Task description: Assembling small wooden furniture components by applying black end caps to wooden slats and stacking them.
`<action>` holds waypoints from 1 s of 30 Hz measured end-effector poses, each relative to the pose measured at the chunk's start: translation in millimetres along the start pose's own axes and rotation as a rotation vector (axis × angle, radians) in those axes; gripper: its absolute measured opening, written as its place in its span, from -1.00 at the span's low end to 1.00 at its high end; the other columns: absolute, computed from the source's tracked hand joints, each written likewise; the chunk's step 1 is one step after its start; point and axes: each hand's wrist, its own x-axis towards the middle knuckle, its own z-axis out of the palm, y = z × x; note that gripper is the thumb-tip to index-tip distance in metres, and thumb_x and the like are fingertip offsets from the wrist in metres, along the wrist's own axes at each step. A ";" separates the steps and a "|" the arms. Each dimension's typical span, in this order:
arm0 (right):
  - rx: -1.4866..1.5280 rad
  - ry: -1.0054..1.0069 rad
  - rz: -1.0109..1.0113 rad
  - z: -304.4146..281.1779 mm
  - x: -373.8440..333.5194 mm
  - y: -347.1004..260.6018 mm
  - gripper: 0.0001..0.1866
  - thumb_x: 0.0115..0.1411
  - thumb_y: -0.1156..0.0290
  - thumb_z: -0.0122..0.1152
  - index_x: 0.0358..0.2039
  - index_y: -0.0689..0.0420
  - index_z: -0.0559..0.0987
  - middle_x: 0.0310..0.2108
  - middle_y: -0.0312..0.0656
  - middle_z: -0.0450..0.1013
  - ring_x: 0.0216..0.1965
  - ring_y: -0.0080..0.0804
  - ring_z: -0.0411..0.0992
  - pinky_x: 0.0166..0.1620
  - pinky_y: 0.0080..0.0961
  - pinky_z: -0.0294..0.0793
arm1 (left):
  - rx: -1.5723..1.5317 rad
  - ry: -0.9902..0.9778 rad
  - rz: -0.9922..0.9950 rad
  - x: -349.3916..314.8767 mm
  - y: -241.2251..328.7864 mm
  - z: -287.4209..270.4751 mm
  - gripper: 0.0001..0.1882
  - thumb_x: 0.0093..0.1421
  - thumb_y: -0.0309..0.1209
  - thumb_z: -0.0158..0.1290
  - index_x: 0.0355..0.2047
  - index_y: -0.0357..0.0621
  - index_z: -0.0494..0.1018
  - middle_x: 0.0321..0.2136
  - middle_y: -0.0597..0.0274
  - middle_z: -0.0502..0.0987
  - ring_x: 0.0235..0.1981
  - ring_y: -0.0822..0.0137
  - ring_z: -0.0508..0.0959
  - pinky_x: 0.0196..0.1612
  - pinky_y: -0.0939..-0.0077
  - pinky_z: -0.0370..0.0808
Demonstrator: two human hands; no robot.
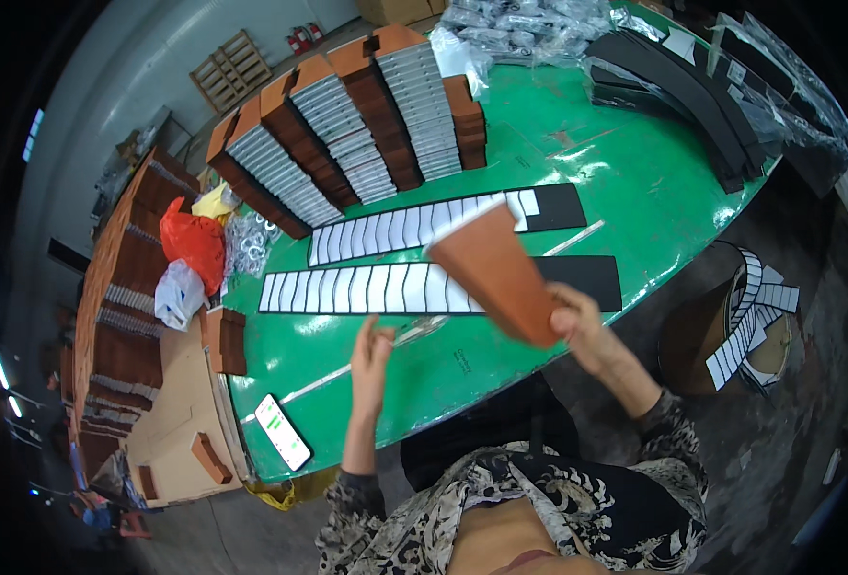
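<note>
My right hand [587, 331] grips the near end of a flat, tapered orange-brown piece [496, 273], tilted above the green table; what it is made of I cannot tell. My left hand [372, 359] is empty, its fingers apart, just in front of the nearer black strip [577, 273]. White labels [347, 289] with wavy dark lines between them lie in a row along that strip. Behind it lies a second black strip [558, 206] with a similar row of white labels [386, 231]. The raised piece hides part of both strips.
Tall stacks of brown pieces [386, 158] stand at the back left of the green table [529, 115]. A phone [282, 432] lies at its left edge, near a red bag [194, 244]. Black strips [673, 86] are piled back right; a bin [689, 331] with label strips stands right.
</note>
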 end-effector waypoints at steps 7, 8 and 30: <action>-0.368 0.320 -0.139 -36.9 146.7 -108.7 -0.25 -0.05 -0.08 0.27 0.02 0.25 0.44 -0.10 -0.14 0.44 -0.10 -0.39 0.41 -0.09 -0.38 0.38 | 0.619 0.077 0.231 -57.3 -42.4 36.5 -0.61 0.06 -0.49 0.09 -0.05 -0.21 0.39 -0.18 0.02 0.44 -0.11 0.03 0.39 -0.01 0.25 0.30; -0.392 0.348 -0.148 -46.8 169.4 -117.0 -0.24 -0.07 -0.09 0.28 0.00 0.25 0.45 -0.08 -0.14 0.43 -0.05 -0.38 0.38 -0.08 -0.36 0.36 | 0.615 0.060 0.248 -56.7 -48.4 41.3 -0.61 0.06 -0.49 0.09 -0.05 -0.21 0.39 -0.18 0.02 0.44 -0.11 0.03 0.39 -0.01 0.25 0.30; -0.348 0.278 0.064 -19.3 355.2 -141.8 -0.06 -0.06 -0.06 0.26 0.20 0.29 0.18 0.26 0.09 0.03 0.24 -0.03 0.09 0.08 -0.04 0.31 | 0.804 0.181 0.392 -56.1 -64.4 47.7 -0.79 0.01 -0.59 0.11 -0.29 -0.16 0.51 -0.27 0.15 0.46 -0.17 0.07 0.40 -0.08 0.22 0.28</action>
